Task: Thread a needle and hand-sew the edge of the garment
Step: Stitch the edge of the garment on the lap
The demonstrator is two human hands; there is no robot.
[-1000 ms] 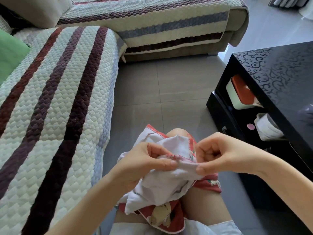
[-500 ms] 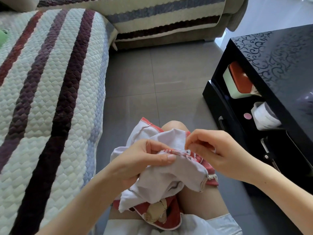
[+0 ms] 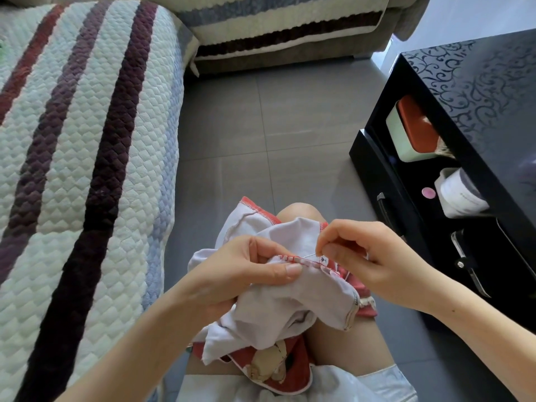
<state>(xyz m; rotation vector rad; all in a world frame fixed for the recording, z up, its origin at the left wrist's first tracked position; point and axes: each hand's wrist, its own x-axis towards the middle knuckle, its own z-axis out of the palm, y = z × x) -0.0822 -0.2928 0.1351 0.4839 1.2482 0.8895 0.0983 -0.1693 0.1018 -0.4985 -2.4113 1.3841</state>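
Note:
A small white garment [image 3: 284, 303] with red trim lies bunched on my knee. Its red-stitched edge [image 3: 293, 259] runs between my two hands. My left hand [image 3: 246, 274] grips the fabric, thumb pressed on the edge just left of the stitching. My right hand [image 3: 362, 256] pinches a thin metal needle [image 3: 311, 255] between thumb and forefinger, its tip pushed into the edge. The thread is too fine to make out.
A quilted striped sofa cover [image 3: 81, 158] fills the left. Grey tiled floor [image 3: 261, 134] lies ahead. A black glossy table [image 3: 470, 105] stands on the right, its lower shelf holding a red-lidded box [image 3: 412, 129], a white roll [image 3: 461, 195] and a knife [image 3: 470, 265].
My right hand moved in from the right end of the edge and brought the needle to the seam beside my left thumb. The view tilted downward.

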